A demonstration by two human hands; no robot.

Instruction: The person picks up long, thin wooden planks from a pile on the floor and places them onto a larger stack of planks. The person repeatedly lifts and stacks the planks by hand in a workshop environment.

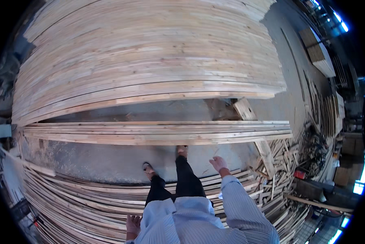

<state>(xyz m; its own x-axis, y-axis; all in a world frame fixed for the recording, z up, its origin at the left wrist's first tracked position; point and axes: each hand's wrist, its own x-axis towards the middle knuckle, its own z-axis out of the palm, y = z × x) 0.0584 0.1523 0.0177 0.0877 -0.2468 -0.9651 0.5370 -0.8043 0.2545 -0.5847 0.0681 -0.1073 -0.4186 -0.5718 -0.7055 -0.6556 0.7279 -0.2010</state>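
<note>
My right hand (219, 163) hangs in the air ahead of my body, holding nothing, fingers loosely bent and partly apart. Beyond it lies a narrow row of long pale wooden strips (158, 133), untouched. My left hand (133, 225) is low beside my left hip with its fingers apart, and nothing shows in it. Under that hand is a pile of long thin battens (89, 205); contact between them cannot be made out. At the far side, a broad layer of planed strips (150, 53) lies side by side.
A short wooden support board (265, 156) sticks out under the narrow row. Scrap offcuts (278, 162) heap up on the right, near a red object (299, 174). Stacked boards (317, 53) stand far right. My feet are on the grey floor (105, 160) between the row and the batten pile.
</note>
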